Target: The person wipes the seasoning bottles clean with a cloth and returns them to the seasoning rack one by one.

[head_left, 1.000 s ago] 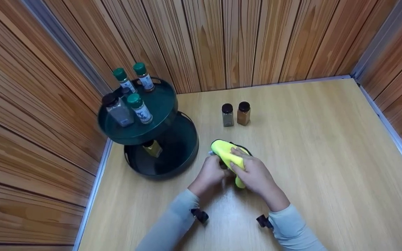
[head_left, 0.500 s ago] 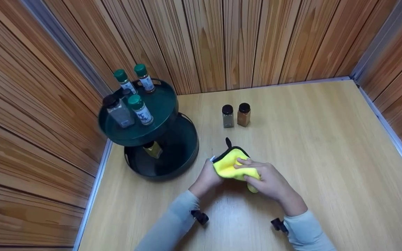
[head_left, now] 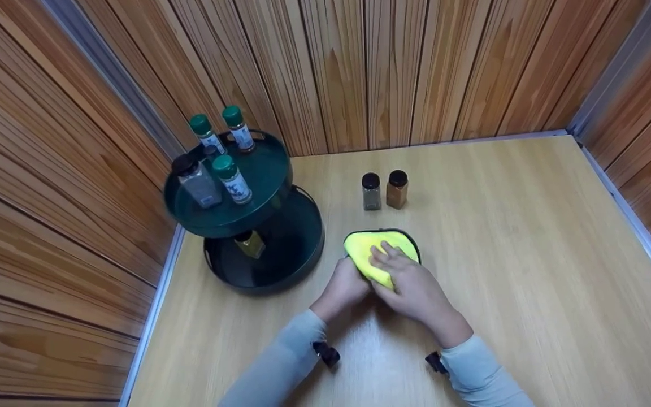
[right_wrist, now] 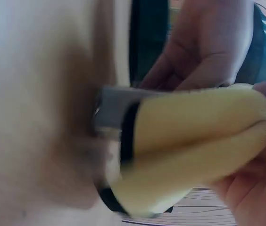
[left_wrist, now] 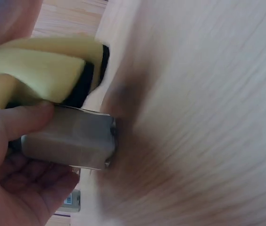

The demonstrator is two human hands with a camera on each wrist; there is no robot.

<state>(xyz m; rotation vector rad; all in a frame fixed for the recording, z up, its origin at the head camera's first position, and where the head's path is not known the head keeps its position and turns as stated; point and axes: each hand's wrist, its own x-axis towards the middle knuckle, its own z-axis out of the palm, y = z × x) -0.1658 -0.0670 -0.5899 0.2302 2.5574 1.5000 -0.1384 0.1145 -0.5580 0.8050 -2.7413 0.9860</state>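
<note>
Both forearms (head_left: 280, 359) slant inward: left hand (head_left: 345, 285) grips jar (left_wrist: 71, 139), right hand (head_left: 411, 287) grips yellow cloth (head_left: 362, 244) against it.

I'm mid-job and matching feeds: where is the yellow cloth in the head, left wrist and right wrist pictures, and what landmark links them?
Head: yellow cloth just below and right of centre, under the right hand.
Left wrist: upper left, just above the jar.
Right wrist: centre and lower right, blurred.
Shared landmark: left hand, lower left in the left wrist view, at the top in the right.
</note>
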